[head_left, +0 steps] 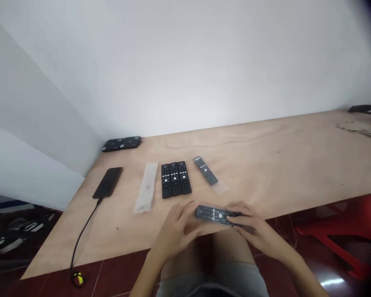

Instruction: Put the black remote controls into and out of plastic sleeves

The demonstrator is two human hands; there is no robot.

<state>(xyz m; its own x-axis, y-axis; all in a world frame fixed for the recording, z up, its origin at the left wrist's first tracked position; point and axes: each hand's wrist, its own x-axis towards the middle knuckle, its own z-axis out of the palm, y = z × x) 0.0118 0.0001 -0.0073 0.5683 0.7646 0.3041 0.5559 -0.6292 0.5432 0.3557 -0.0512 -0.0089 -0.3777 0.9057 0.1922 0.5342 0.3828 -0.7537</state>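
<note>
A black remote control [214,214] lies across my hands, close to the table's front edge, and its lower side looks wrapped in thin clear plastic. My right hand [253,227] grips its right end. My left hand [176,233] is blurred, its spread fingers at the remote's left end. Three matching remotes [176,179] lie side by side on the plywood table [266,165] beyond my hands. A fourth remote [205,170] lies at an angle to their right, its lower end on a clear plastic sleeve [220,187]. Another flat sleeve [146,187] lies to their left.
A black smartphone [107,182] lies at the left with a black cable [83,233] hanging over the table edge. Two flat black boxes [121,143] sit in the far corner against white walls. Papers [360,128] lie far right. A red stool [334,231] stands on the floor.
</note>
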